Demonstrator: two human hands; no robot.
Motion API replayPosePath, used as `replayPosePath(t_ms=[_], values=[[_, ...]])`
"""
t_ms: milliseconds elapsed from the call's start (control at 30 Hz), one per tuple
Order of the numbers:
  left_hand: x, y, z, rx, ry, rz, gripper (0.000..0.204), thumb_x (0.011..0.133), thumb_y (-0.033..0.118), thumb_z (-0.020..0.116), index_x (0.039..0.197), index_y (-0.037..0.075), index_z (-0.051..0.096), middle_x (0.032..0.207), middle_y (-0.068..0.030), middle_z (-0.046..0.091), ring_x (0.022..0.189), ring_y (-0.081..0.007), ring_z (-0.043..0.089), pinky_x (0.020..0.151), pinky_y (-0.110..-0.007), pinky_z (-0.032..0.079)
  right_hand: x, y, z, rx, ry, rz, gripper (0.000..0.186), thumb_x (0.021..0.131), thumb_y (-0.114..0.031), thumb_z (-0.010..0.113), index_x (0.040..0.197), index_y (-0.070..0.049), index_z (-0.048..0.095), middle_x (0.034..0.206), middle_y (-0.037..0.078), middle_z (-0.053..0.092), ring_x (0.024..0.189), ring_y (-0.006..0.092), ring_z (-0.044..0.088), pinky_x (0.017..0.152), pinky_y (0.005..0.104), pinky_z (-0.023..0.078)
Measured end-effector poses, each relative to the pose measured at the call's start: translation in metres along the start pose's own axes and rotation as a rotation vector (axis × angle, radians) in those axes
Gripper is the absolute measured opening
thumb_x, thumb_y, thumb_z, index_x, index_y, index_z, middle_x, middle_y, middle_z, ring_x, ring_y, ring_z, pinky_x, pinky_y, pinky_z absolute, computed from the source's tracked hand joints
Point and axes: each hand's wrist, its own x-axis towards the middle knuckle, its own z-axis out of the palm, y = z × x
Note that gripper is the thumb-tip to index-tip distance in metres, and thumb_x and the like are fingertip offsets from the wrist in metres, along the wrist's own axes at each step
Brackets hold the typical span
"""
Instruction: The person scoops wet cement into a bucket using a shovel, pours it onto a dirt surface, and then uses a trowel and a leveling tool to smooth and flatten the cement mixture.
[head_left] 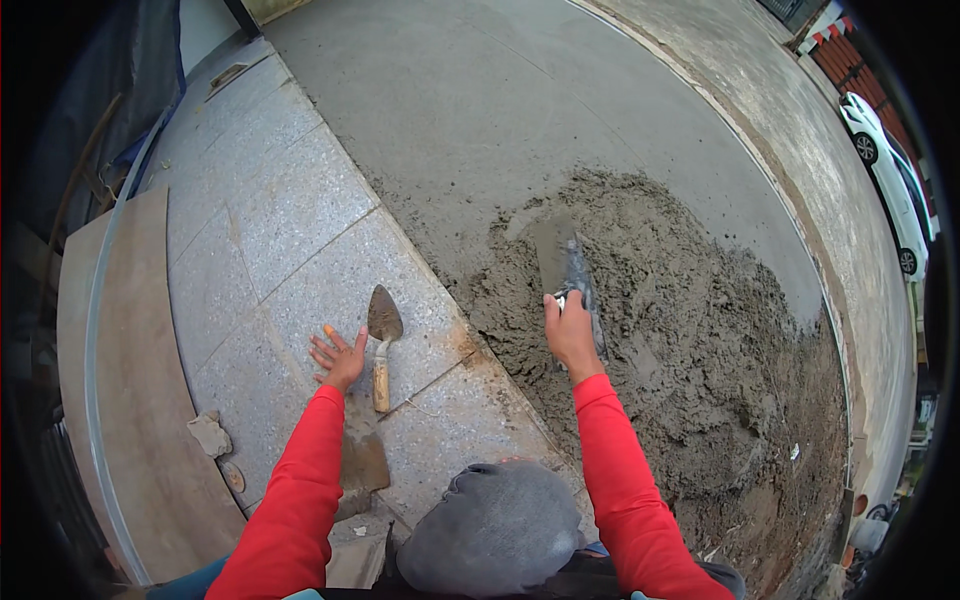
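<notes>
My left hand (338, 355) lies spread on the speckled floor tiles (285, 230), its palm down, just left of a pointing trowel (385, 325) with a wooden handle. My right hand (570, 335) is wrapped round the handle of a finishing trowel (553, 255), whose flat blade rests on rough wet mortar (670, 360). Smoother grey concrete (550, 110) stretches beyond the heap, along the tile edge. A flat dirty metal piece (365, 465) lies below the pointing trowel, partly hidden by my left arm and my grey-clad knee (490, 525).
A brown board (115, 380) lies at the left beside dark sheeting (100, 90). Broken chunks (208, 432) sit on the tiles. A narrow border separates the concrete from a paved road (760, 100) at the right, where a white car (880, 185) stands.
</notes>
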Motion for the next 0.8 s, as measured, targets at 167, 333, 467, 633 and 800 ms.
replayPosePath(t_ms=[167, 333, 467, 633, 800], values=[[0.009, 0.009, 0.010, -0.005, -0.017, 0.018, 0.106, 0.077, 0.084, 0.028, 0.148, 0.017, -0.011, 0.150, -0.0167, -0.029, 0.138, -0.0399, -0.024, 0.101, -0.071, -0.004, 0.041, -0.002, 0.069, -0.104, -0.151, -0.049, 0.040, 0.093, -0.031, 0.050, 0.098, 0.008, 0.040, 0.084, 0.038, 0.059, 0.083, 0.0544, 0.057, 0.075, 0.0561, 0.045], [0.012, 0.002, 0.001, -0.004, 0.053, -0.006, 0.105, 0.077, 0.083, 0.029, 0.148, 0.018, -0.012, 0.150, -0.0169, -0.028, 0.138, -0.0398, -0.023, 0.101, -0.071, -0.005, 0.070, 0.070, 0.007, -0.249, 0.119, 0.125, 0.046, 0.091, -0.033, 0.051, 0.101, 0.011, 0.041, 0.086, 0.037, 0.060, 0.085, 0.0508, 0.060, 0.076, 0.0532, 0.048], [0.021, -0.005, 0.006, 0.001, 0.035, -0.005, 0.105, 0.077, 0.083, 0.028, 0.149, 0.017, -0.010, 0.150, -0.0168, -0.028, 0.138, -0.0399, -0.023, 0.100, -0.071, -0.004, 0.053, 0.126, -0.060, -0.096, 0.249, 0.414, 0.046, 0.092, -0.033, 0.050, 0.097, 0.012, 0.041, 0.082, 0.033, 0.061, 0.066, 0.0434, 0.064, 0.058, 0.0470, 0.053], [0.014, -0.007, -0.004, 0.000, 0.006, -0.008, 0.104, 0.078, 0.083, 0.027, 0.148, 0.017, -0.011, 0.150, -0.0168, -0.029, 0.138, -0.0399, -0.024, 0.101, -0.071, -0.003, -0.013, 0.151, -0.133, 0.115, 0.451, 0.480, 0.037, 0.089, -0.030, 0.055, 0.094, 0.005, 0.045, 0.074, 0.022, 0.062, 0.046, 0.0348, 0.057, 0.045, 0.0423, 0.049], [0.007, 0.006, 0.005, -0.018, -0.017, 0.028, 0.103, 0.079, 0.082, 0.026, 0.148, 0.016, -0.012, 0.149, -0.0168, -0.029, 0.137, -0.0400, -0.025, 0.101, -0.071, -0.003, -0.031, 0.251, -0.208, -0.514, 0.621, 0.292, 0.037, 0.089, -0.036, 0.054, 0.085, 0.000, 0.053, 0.064, 0.015, 0.058, 0.044, 0.0276, 0.056, 0.038, 0.0398, 0.041]])
